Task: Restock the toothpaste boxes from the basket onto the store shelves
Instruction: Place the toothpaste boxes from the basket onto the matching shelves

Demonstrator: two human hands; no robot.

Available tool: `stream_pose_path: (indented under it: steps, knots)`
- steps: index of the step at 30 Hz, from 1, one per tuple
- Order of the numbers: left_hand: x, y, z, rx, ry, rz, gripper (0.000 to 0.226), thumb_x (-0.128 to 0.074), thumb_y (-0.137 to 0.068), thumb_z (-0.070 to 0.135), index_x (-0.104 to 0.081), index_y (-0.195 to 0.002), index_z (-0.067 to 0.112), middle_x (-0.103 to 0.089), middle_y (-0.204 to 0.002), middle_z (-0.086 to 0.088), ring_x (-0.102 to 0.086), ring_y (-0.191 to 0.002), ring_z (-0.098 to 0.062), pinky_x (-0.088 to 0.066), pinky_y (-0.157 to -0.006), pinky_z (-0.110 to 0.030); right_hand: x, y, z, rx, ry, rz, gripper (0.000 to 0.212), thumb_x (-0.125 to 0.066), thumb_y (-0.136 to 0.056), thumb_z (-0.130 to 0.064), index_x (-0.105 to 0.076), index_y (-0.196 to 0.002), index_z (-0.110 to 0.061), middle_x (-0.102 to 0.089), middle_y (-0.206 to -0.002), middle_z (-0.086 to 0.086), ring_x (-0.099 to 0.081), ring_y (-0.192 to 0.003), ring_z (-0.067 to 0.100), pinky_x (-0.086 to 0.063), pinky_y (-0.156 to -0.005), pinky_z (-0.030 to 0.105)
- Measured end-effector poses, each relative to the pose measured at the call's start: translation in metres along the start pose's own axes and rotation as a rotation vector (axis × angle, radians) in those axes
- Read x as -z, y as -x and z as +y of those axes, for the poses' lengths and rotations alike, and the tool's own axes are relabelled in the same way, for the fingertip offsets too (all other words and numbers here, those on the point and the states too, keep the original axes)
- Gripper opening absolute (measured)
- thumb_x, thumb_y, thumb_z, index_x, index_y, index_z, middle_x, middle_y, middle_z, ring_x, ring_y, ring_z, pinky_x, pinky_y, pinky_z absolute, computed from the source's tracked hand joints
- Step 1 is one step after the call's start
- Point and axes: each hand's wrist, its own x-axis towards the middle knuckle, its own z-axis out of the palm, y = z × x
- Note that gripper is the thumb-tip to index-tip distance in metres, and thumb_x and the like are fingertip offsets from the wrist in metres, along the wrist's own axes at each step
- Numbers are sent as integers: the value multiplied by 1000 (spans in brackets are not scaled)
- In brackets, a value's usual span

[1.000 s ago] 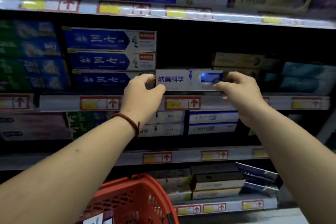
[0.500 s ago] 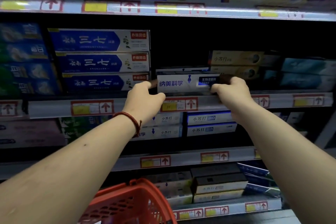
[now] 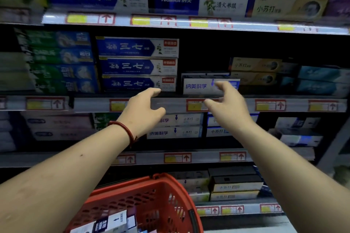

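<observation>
Both hands are free. My left hand [image 3: 144, 108] hovers just in front of the shelf [image 3: 91, 104] edge, fingers [image 3: 153, 91] loose and spread, holding nothing. My right hand [image 3: 227, 104] is the same, relaxed and wide, with its tips in front of the white toothpaste box [image 3: 197, 86]. The box sits face out on the middle shelf, just beside the blue stack [image 3: 138, 66]. It looks placed to me. To finish cleanly I'd check it's square and flush with the edge, nudging with flat fingertips only. Then I'd go down to the red basket [image 3: 171, 182], where more boxes [image 3: 109, 222] wait.
</observation>
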Motion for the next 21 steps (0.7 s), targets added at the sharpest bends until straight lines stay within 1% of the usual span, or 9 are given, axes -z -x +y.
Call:
stream_pose_path:
  steps: [2, 4, 7, 10, 13, 16, 18, 20, 21]
  knots:
    - [13, 16, -16, -7, -68, -5, 63, -68, -93, 27, -43, -151, 27, -48, -151, 5, -45, -138, -15, -39, -108, -29, -18, 17, -13, 76, 37, -66, 61, -67, -96, -24, -41, -151, -23, -47, -152, -1, -46, -139, 19, -42, -113, 39]
    - [23, 34, -33, -2, -127, -16, 64, -70, -92, 29, -44, -150, 26, -49, -150, 4, -44, -138, -16, -38, -108, -29, -39, 36, -25, 145, 94, -128, 62, -68, -96, -29, -41, -151, -24, -45, -152, -4, -42, -140, 16, -39, -110, 32]
    - [32, 65, -63, 17, -185, -38, 65, -71, -92, 31, -42, -150, 26, -49, -145, 6, -46, -135, -15, -36, -104, -25, -73, 64, -36, 163, 93, -264, 64, -68, -96, -34, -38, -152, -27, -42, -153, -6, -40, -141, 15, -38, -108, 30]
    - [36, 97, -97, 62, -201, -66, 66, -71, -93, 33, -42, -151, 26, -47, -148, 6, -44, -136, -13, -34, -109, -26, -108, 89, -39, 164, 72, -384, 63, -69, -95, -36, -40, -150, -27, -43, -152, -4, -43, -138, 16, -38, -104, 28]
    - [34, 127, -134, 153, -174, -84, 63, -70, -93, 33, -44, -150, 25, -47, -148, 5, -44, -136, -15, -35, -108, -26, -144, 112, -34, 138, 75, -482, 62, -70, -95, -36, -42, -149, -25, -44, -151, -1, -45, -138, 18, -39, -106, 30]
    - [25, 152, -173, 267, -159, -93, 59, -72, -92, 31, -49, -146, 22, -51, -145, 0, -48, -133, -18, -37, -107, -28, -182, 133, -21, 94, 90, -569, 60, -72, -94, -36, -46, -146, -23, -48, -148, 1, -46, -136, 19, -37, -103, 27]
    - [17, 166, -200, 346, -141, -111, 58, -73, -91, 29, -51, -144, 19, -54, -143, -2, -51, -131, -19, -39, -106, -28, -207, 147, -7, 45, 100, -630, 57, -72, -93, -34, -50, -144, -22, -52, -146, 2, -49, -134, 20, -40, -102, 28]
    - [7, 178, -227, 445, -135, -153, 60, -74, -89, 29, -51, -144, 18, -56, -142, -3, -56, -127, -20, -43, -104, -31, -232, 161, 10, -15, 114, -690, 54, -72, -92, -32, -53, -141, -20, -55, -142, 3, -56, -126, 20, -44, -95, 27]
    - [2, 183, -239, 505, -131, -186, 63, -74, -89, 28, -49, -145, 16, -56, -143, -5, -59, -123, -21, -45, -101, -30, -244, 167, 19, -47, 130, -723, 54, -72, -92, -32, -53, -141, -20, -56, -142, 4, -57, -124, 21, -45, -93, 28]
